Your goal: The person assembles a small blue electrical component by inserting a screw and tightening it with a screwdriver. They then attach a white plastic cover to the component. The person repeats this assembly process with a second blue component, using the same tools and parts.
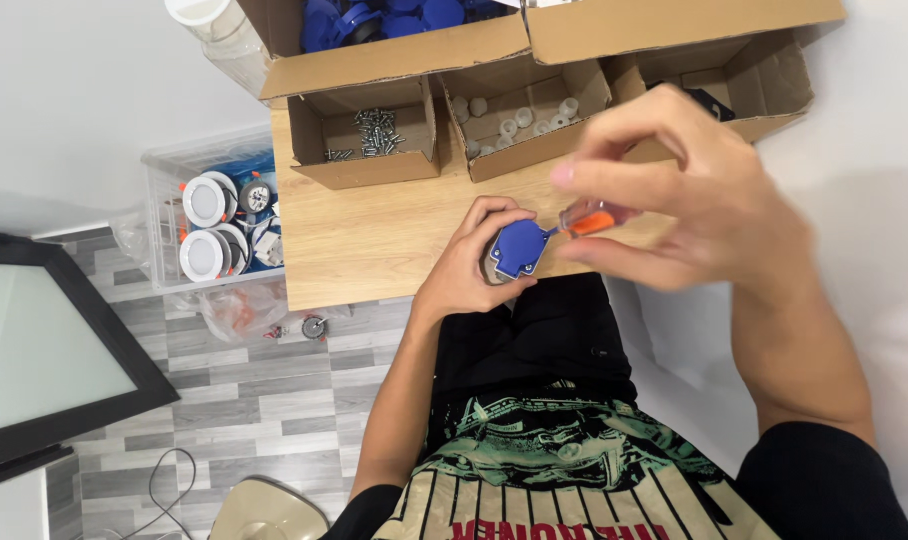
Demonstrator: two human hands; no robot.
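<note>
My left hand (471, 262) gripping a blue plastic part (519, 247) at the table's near edge, my right hand (689, 190) pinching an orange-handled screwdriver (586, 220) against it, far cardboard boxes holding screws (374, 131), white caps (519, 118), blue parts (394, 18)

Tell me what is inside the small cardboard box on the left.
The small cardboard box holds a heap of metal screws. Its front wall covers anything lying right behind it.

Black short sleeves, black trousers, green-and-cream printed shirt front.
</note>
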